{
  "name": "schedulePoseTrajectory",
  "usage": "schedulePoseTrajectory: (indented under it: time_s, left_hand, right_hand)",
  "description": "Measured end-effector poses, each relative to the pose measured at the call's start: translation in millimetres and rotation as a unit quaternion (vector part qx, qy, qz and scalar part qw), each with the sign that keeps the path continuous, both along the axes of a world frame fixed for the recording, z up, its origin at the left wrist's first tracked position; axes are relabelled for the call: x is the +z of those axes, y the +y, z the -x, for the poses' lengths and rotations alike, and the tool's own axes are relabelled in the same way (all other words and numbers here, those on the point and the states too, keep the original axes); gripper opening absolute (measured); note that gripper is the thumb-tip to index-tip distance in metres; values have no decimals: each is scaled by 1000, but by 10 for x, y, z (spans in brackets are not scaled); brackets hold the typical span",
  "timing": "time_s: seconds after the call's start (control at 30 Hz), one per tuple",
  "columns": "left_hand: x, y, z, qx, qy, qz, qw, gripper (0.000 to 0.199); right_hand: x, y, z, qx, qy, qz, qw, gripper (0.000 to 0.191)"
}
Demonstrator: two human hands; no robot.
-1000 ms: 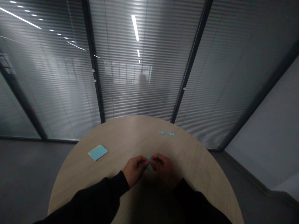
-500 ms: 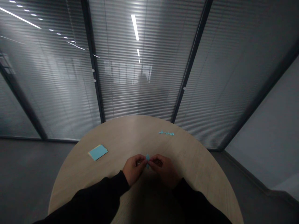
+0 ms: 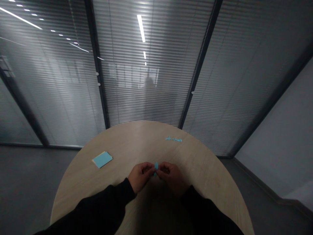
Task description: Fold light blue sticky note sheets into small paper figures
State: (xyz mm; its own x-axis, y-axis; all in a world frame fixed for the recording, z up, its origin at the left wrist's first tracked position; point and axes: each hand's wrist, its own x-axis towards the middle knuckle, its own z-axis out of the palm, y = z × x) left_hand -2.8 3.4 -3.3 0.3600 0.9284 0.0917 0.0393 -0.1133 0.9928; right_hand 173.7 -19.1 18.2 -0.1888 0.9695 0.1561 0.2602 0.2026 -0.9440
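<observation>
Head: blue piece (image 3: 156,165) between fingers (image 3: 152,171)

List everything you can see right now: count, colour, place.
Small paper piece: one, light blue, between the hands
Paper stack: one, light blue top, yellowish edge, table's left
Paper scraps: several, blue, table's far right
Round table: one, light wood, centre
Blinds: several panels, grey, behind table
Wall: one, grey, right
Floor: grey, around table
Sleeves: two, black, bottom
Left hand, right hand: one each, bare, pinching the piece
</observation>
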Motion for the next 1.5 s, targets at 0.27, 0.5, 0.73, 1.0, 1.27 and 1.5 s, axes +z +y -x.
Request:
schedulePoseTrajectory:
  time_s: [0.27, 0.5, 0.73, 1.0, 1.27, 1.5]
  left_hand:
    - [7, -20, 1, 17, 59, -35, 997, 37]
    - [9, -19, 7, 14, 89, -52, 995, 36]
    - [38, -18, 4, -23, 54, -13, 998, 36]
    - [76, -47, 21, -51, 28, -19, 998, 44]
    - [-30, 31, 15, -33, -47, 22, 998, 43]
    - [-68, 60, 48, -10, 26, -84, 996, 33]
  right_hand:
    - [-2, 3, 3, -2, 18, 12, 1000, 19]
    - [-103, 65, -38, -5, 45, 17, 999, 21]
    - [-104, 73, -23, -13, 39, 25, 999, 19]
    - [-75, 44, -25, -7, 40, 5, 999, 27]
    - [-67, 48, -16, 10, 57, 31, 998, 30]
    - [-73, 17, 14, 14, -8, -13, 1000, 29]
